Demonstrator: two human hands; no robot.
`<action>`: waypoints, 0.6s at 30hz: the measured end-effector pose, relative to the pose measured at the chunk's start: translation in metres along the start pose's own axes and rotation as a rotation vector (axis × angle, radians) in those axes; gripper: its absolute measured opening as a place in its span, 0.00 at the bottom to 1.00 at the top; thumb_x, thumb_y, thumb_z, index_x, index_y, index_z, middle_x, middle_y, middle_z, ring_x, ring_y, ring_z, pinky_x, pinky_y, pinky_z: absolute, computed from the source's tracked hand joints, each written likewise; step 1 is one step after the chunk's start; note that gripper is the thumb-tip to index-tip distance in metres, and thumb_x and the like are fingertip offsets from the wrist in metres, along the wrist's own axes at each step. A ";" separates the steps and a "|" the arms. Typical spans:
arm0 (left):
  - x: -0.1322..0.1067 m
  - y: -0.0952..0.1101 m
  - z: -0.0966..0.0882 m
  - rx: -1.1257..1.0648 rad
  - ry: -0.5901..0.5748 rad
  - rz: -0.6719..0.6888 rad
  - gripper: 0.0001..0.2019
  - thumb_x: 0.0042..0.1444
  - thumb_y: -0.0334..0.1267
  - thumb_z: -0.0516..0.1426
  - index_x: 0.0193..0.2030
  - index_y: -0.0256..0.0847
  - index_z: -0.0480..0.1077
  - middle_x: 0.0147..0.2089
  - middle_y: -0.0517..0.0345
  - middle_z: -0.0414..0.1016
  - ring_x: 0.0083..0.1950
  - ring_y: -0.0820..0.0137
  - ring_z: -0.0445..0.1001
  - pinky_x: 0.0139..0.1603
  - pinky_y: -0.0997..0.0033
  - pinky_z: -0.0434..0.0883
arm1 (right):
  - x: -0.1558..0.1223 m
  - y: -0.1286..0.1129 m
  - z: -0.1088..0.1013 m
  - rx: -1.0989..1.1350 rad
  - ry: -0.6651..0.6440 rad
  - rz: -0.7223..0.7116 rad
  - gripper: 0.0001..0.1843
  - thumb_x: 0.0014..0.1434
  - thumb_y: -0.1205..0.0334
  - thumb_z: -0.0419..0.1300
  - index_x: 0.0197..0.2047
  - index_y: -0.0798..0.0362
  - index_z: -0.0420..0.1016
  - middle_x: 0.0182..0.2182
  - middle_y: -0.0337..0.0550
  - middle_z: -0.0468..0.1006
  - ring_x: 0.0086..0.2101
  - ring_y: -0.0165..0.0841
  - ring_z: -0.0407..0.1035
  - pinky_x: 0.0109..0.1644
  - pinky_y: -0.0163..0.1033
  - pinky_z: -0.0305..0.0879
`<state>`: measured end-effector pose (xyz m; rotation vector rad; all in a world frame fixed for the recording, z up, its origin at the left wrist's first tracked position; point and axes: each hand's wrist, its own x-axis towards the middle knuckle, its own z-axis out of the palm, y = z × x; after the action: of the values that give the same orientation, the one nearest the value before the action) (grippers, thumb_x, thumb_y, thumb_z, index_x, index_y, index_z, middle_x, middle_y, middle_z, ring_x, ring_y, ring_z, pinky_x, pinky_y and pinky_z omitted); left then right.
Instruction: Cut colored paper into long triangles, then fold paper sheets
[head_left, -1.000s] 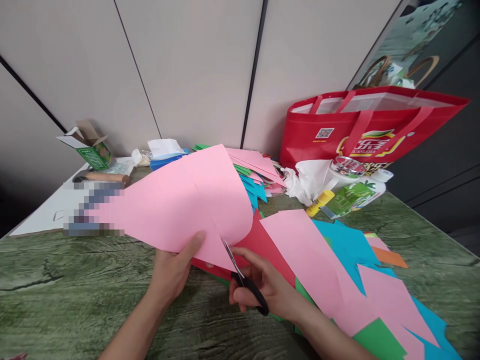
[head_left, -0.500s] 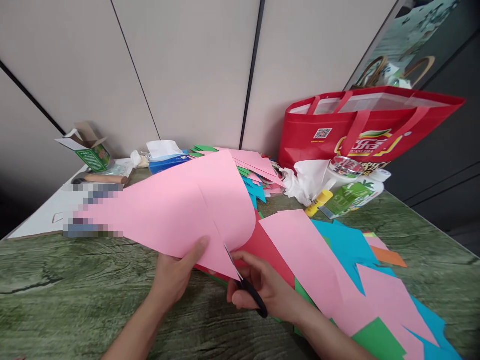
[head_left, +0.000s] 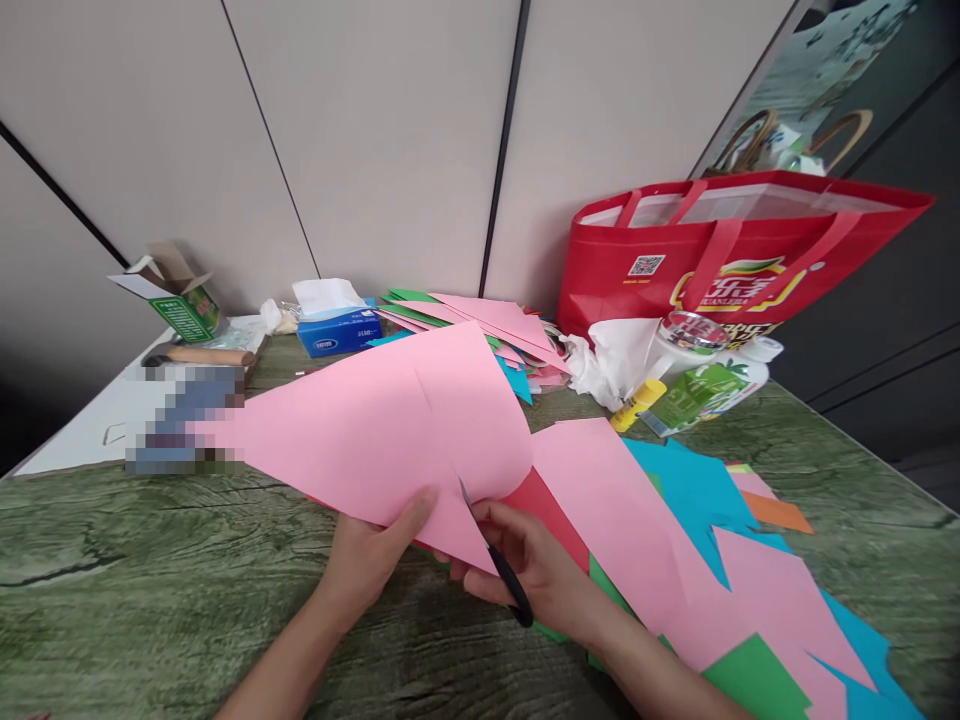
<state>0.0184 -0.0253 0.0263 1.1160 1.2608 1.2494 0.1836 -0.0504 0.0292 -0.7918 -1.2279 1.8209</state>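
Note:
A large sheet of pink paper (head_left: 375, 430) is held up above the table, its edge pinched by my left hand (head_left: 379, 550) with the thumb on top. My right hand (head_left: 525, 565) grips black-handled scissors (head_left: 511, 585). Their blades sit in a cut in the sheet, to the right of my left thumb. Part of the blades is hidden by the paper. Beneath the sheet lies red paper (head_left: 551, 510). Pink cut pieces (head_left: 622, 510), blue paper (head_left: 682, 490) and green paper (head_left: 761, 675) spread over the table to the right of my right hand.
At the back stand a blue tissue box (head_left: 339, 332), a pile of coloured paper (head_left: 487, 325) and a red bag (head_left: 637, 290). A yellow glue stick (head_left: 637, 403) leans near crumpled tissue (head_left: 611, 360) and a white bottle (head_left: 757, 365). Far left is an opened green carton (head_left: 184, 310).
Both hands and the pink sheet have shifted slightly right and toward me. The scissors have moved along with the sheet, and more of the blue tissue box shows.

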 end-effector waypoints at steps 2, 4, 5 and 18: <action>0.000 0.000 0.000 -0.028 0.004 -0.006 0.13 0.39 0.42 0.63 0.31 0.37 0.72 0.27 0.54 0.75 0.30 0.63 0.73 0.29 0.65 0.73 | 0.001 0.000 0.001 0.003 0.006 -0.005 0.18 0.43 0.59 0.68 0.35 0.53 0.67 0.34 0.41 0.75 0.32 0.30 0.68 0.38 0.36 0.62; 0.000 -0.001 0.001 -0.049 0.011 -0.017 0.13 0.38 0.42 0.64 0.32 0.38 0.73 0.26 0.54 0.75 0.30 0.62 0.73 0.28 0.65 0.73 | 0.001 -0.001 0.002 0.004 0.007 -0.006 0.18 0.43 0.58 0.68 0.35 0.53 0.67 0.34 0.41 0.75 0.31 0.30 0.67 0.37 0.36 0.62; 0.000 -0.001 0.001 -0.057 0.010 -0.023 0.13 0.38 0.42 0.64 0.31 0.38 0.73 0.26 0.54 0.75 0.30 0.62 0.73 0.28 0.64 0.73 | 0.001 -0.001 0.002 0.004 0.006 -0.005 0.18 0.42 0.57 0.68 0.35 0.53 0.68 0.33 0.41 0.75 0.31 0.30 0.67 0.36 0.35 0.62; 0.000 -0.003 -0.001 -0.074 -0.064 -0.073 0.11 0.41 0.42 0.63 0.30 0.38 0.71 0.24 0.56 0.74 0.27 0.64 0.72 0.27 0.65 0.72 | 0.000 0.007 0.000 0.006 0.021 -0.016 0.18 0.42 0.58 0.68 0.35 0.54 0.68 0.32 0.39 0.74 0.25 0.25 0.63 0.28 0.31 0.58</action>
<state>0.0174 -0.0255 0.0229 1.0392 1.1878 1.1877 0.1818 -0.0518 0.0222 -0.7934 -1.2115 1.7985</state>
